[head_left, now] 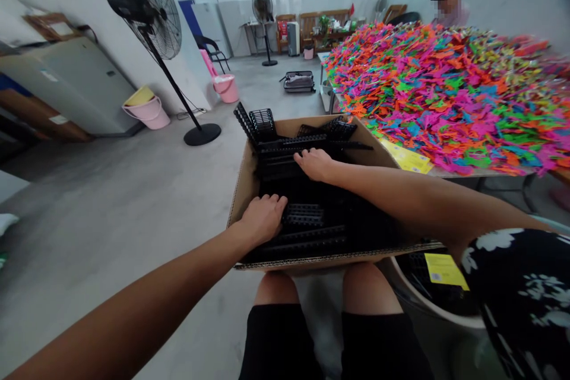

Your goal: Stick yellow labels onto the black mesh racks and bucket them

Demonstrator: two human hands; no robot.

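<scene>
Grey concrete floor (pixel 155 208) spreads around an open cardboard box (pixel 244 190) set before the person's knees. Black plastic grid strips (pixel 276 161) lie stacked in its far half, long axes running across it; the right hand (pixel 315 164) is nearer, its bent fingertips at them. Closer in, a black grid panel (pixel 305 214) lies crosswise just right of the left hand (pixel 263 217), whose fingers curl down; whether either hand is clamped, I cannot tell.

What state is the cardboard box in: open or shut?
Open: the cardboard box shows black slotted pieces through its uncovered top, and the left hand and right hand reach inside.
</scene>
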